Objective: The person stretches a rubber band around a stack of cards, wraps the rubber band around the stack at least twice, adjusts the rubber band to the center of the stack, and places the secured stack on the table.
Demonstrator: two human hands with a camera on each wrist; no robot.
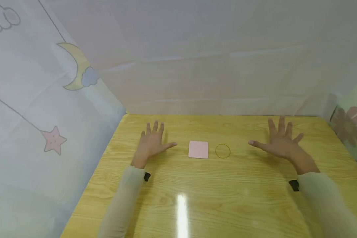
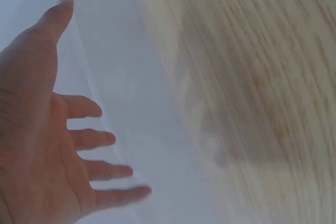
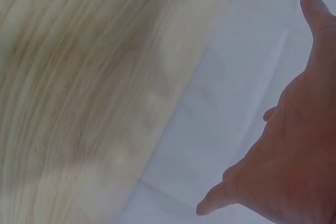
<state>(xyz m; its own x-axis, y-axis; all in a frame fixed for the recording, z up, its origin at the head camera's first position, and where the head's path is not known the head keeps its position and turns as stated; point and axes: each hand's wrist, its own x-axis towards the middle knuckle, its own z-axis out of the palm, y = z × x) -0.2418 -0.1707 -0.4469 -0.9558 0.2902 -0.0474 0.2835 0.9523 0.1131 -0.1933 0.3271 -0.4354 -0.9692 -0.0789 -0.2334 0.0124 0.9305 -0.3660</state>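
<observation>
A flat pink square with rounded corners [image 1: 198, 149] lies near the middle of the wooden table. Just right of it is a thin yellow ring [image 1: 222, 158], perhaps a rubber band. My left hand [image 1: 151, 143] hovers to the left of the pink square, fingers spread and thumb pointing toward it. To the right of the ring, my right hand [image 1: 281, 143] is held over the table with its fingers splayed. Neither hand touches anything. Both wrist views show the palms, left hand [image 2: 47, 145] and right hand [image 3: 294, 145], holding nothing.
The wooden table [image 1: 226, 205] meets a pale cloth wall [image 1: 196, 79] at its far edge. A printed sheet with a moon [image 1: 78, 66] and a star [image 1: 55, 140] borders the left side. At right hangs a flower-printed sheet [image 1: 349, 127].
</observation>
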